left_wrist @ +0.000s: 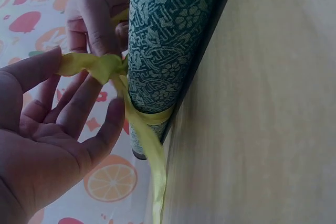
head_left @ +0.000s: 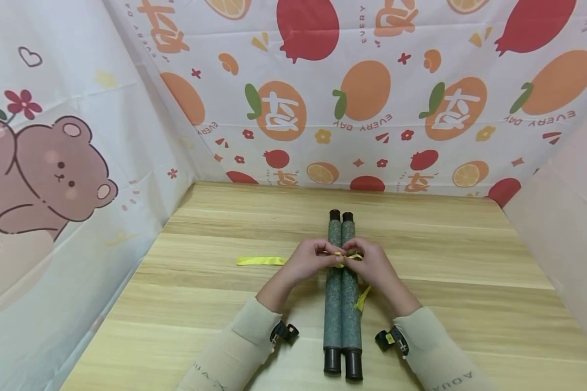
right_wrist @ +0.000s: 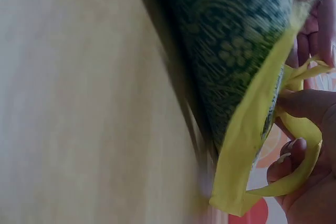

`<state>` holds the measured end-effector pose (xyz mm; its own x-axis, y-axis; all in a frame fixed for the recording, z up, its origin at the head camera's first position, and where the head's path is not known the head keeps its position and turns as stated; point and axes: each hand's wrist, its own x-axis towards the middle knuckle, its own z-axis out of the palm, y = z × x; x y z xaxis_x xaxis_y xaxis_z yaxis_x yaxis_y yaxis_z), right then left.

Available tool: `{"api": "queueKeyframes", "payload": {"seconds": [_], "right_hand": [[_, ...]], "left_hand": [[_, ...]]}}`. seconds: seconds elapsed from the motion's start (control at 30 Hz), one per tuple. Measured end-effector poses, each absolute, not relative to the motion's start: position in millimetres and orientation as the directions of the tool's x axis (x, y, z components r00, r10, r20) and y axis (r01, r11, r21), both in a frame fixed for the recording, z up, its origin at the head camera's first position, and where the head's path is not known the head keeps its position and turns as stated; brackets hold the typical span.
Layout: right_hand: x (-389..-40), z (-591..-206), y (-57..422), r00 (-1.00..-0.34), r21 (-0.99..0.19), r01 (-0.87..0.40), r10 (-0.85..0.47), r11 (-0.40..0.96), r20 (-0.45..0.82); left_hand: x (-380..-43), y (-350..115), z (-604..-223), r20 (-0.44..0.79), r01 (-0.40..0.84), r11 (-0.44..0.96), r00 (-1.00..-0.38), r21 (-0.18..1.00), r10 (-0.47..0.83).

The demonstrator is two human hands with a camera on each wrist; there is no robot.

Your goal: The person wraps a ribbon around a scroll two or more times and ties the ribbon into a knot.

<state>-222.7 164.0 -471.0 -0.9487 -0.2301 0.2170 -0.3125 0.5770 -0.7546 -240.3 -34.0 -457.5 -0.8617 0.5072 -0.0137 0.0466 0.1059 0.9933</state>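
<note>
Two green scroll rolls (head_left: pixel 342 309) lie side by side on the table, with dark knobs at both ends and a pale floral pattern on the cloth. A yellow ribbon (left_wrist: pixel 147 135) passes round them and meets in a knot (left_wrist: pixel 107 68) above their middle. From the left, my left hand (head_left: pixel 309 259) pinches a piece of ribbon beside the knot between thumb and fingers. Opposite it, my right hand (head_left: pixel 374 263) pinches a looped part of the ribbon, with the loop (right_wrist: pixel 310 156) running past its fingers. Exactly how the strands cross is partly hidden by the fingers.
One ribbon tail (head_left: pixel 261 261) stretches left across the wooden table (head_left: pixel 450 260); another tail (head_left: pixel 363 298) hangs over the right roll. A fruit-print cloth (head_left: pixel 323 108) stands at the table's back edge, and a bear-print cloth (head_left: pixel 54 174) at the left.
</note>
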Motion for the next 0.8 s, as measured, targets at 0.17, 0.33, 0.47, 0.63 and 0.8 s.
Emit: {"api": "queueKeyframes", "payload": {"seconds": [0.17, 0.33, 0.47, 0.63, 0.8], "right_hand": [[-221.2, -473.2, 162.7, -0.930, -0.688, -0.367, -0.232, 0.626, 0.285], [-220.8, -474.1, 161.6, -0.930, -0.666, -0.360, -0.196, 0.653, 0.311], [-221.2, -474.9, 161.4, -0.929, -0.691, -0.361, -0.180, 0.626, 0.322], [-221.8, -476.1, 160.7, -0.932, -0.719, -0.357, -0.172, 0.596, 0.320], [-223.3, -480.0, 160.7, -0.916, -0.677, -0.395, -0.209, 0.621, 0.343]], "left_hand": [[-239.6, -33.1, -457.1, -0.013, 0.064, 0.151, -0.888, 0.986, 0.460], [-239.3, -31.5, -459.2, -0.006, 0.073, 0.155, -0.890, 0.985, 0.456], [-238.1, -30.7, -458.9, -0.017, 0.059, 0.151, -0.890, 0.987, 0.455], [-237.1, -29.9, -458.5, -0.024, 0.041, 0.132, -0.888, 0.990, 0.458], [-235.3, -29.2, -457.6, -0.018, 0.051, 0.135, -0.885, 0.990, 0.464]]}}
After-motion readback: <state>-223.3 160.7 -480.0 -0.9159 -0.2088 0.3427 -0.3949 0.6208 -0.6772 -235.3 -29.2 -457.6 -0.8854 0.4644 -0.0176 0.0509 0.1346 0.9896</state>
